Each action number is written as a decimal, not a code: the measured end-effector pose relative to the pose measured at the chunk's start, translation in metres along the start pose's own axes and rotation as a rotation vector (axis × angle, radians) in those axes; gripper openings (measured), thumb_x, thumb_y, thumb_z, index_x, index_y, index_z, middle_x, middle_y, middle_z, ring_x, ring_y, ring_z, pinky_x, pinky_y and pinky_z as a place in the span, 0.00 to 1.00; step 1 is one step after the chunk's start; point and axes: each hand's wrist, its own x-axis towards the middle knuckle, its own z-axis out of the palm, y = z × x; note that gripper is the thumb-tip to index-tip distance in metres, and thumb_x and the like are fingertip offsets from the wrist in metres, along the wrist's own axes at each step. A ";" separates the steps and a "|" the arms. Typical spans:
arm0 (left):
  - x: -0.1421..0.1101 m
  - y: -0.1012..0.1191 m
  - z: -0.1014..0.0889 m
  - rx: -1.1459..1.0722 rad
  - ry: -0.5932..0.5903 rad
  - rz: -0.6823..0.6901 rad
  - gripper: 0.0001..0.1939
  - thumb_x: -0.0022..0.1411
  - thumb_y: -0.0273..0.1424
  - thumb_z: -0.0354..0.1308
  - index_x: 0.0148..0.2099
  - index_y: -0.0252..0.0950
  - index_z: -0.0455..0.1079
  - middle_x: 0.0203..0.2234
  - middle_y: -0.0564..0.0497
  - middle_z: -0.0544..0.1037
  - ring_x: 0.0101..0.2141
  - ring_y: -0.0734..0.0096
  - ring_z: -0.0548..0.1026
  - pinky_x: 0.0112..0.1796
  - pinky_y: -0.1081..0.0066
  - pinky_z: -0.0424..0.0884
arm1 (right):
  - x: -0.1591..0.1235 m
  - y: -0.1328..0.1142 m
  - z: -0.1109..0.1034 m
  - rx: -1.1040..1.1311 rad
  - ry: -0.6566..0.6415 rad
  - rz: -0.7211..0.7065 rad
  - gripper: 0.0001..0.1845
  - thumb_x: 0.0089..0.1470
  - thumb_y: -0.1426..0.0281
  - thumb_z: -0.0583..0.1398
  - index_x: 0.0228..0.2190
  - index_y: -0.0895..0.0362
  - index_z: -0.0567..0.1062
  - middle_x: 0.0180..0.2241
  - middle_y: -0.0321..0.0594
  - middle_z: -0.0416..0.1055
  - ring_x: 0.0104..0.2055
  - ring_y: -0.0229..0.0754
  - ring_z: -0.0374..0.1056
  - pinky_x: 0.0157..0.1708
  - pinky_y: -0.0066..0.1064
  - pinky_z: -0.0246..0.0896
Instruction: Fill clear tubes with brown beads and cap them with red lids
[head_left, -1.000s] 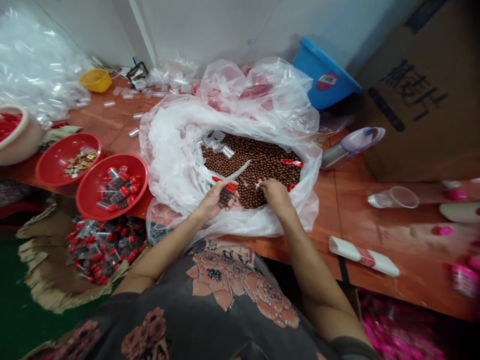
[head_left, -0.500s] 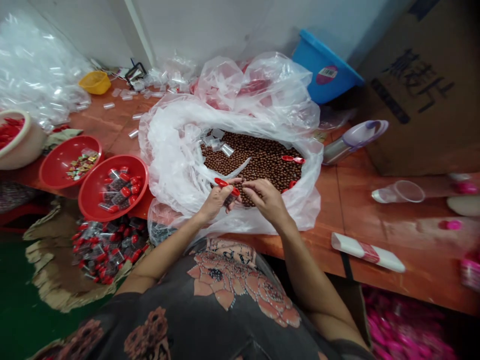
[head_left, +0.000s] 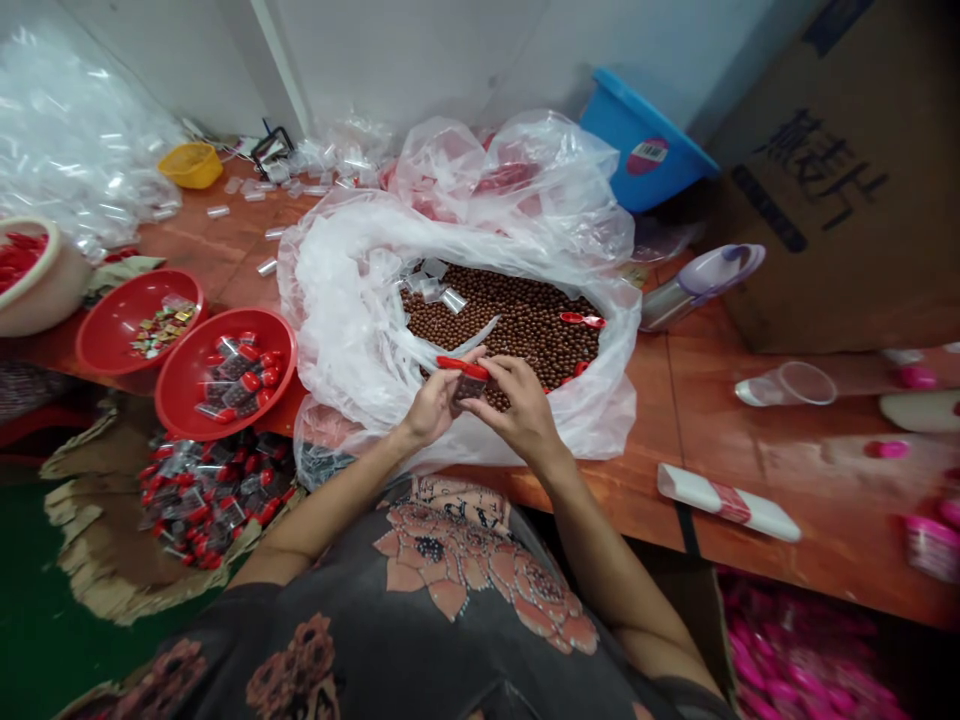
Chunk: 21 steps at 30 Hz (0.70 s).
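Note:
My left hand [head_left: 431, 408] is wrapped round a small clear container with a red flip cap [head_left: 471, 369], dark inside. The fingers of my right hand [head_left: 523, 402] grip the same container from the other side, by the cap. Both hands are over the near edge of a big white plastic bag [head_left: 330, 300] of small round brown balls [head_left: 517, 310]. On the balls lie a red scoop [head_left: 583, 319] and several clear empty containers [head_left: 453, 300]. The inside of the held container is partly hidden by my fingers.
Left, a red bowl [head_left: 166, 400] holds several filled containers; a second red bowl [head_left: 94, 335] holds small coloured pieces. More filled containers [head_left: 217, 500] lie in a torn carton below. Right are a lidded jug [head_left: 697, 285], a plastic cup [head_left: 802, 384] and a white roll [head_left: 727, 502].
My right hand has moved left from above the balls onto the container, and its fingers have closed on it. The container's cap is now level between both hands.

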 end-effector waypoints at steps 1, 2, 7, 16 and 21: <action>-0.001 -0.001 0.001 -0.022 0.000 -0.016 0.28 0.68 0.40 0.46 0.65 0.34 0.63 0.45 0.44 0.79 0.35 0.69 0.76 0.30 0.74 0.70 | 0.000 -0.001 -0.002 -0.019 -0.026 -0.013 0.35 0.57 0.54 0.62 0.61 0.52 0.63 0.53 0.50 0.68 0.54 0.54 0.65 0.53 0.50 0.64; -0.001 -0.002 0.003 -0.036 0.001 -0.026 0.29 0.69 0.43 0.45 0.66 0.35 0.62 0.46 0.44 0.79 0.34 0.69 0.76 0.29 0.74 0.70 | 0.000 -0.002 -0.003 -0.044 -0.058 -0.029 0.37 0.56 0.53 0.62 0.62 0.53 0.62 0.54 0.51 0.66 0.55 0.55 0.64 0.53 0.50 0.64; -0.001 -0.006 0.006 -0.048 0.003 0.036 0.28 0.68 0.45 0.50 0.66 0.40 0.62 0.41 0.47 0.79 0.29 0.74 0.75 0.26 0.76 0.69 | -0.003 -0.010 -0.008 -0.159 -0.087 -0.063 0.37 0.56 0.51 0.61 0.61 0.56 0.62 0.55 0.54 0.65 0.56 0.58 0.63 0.53 0.51 0.62; -0.003 -0.012 0.004 0.107 -0.028 0.061 0.32 0.67 0.47 0.52 0.69 0.43 0.56 0.32 0.51 0.77 0.21 0.78 0.69 0.21 0.76 0.67 | 0.001 -0.020 -0.004 0.366 0.047 0.252 0.17 0.65 0.59 0.53 0.50 0.49 0.75 0.45 0.41 0.75 0.44 0.46 0.72 0.47 0.45 0.70; -0.003 -0.010 0.003 0.149 -0.021 0.017 0.42 0.65 0.59 0.39 0.70 0.36 0.55 0.27 0.49 0.75 0.18 0.75 0.68 0.18 0.75 0.66 | 0.005 -0.018 -0.016 0.372 -0.014 0.186 0.14 0.63 0.64 0.58 0.49 0.47 0.77 0.44 0.39 0.77 0.46 0.44 0.72 0.48 0.42 0.68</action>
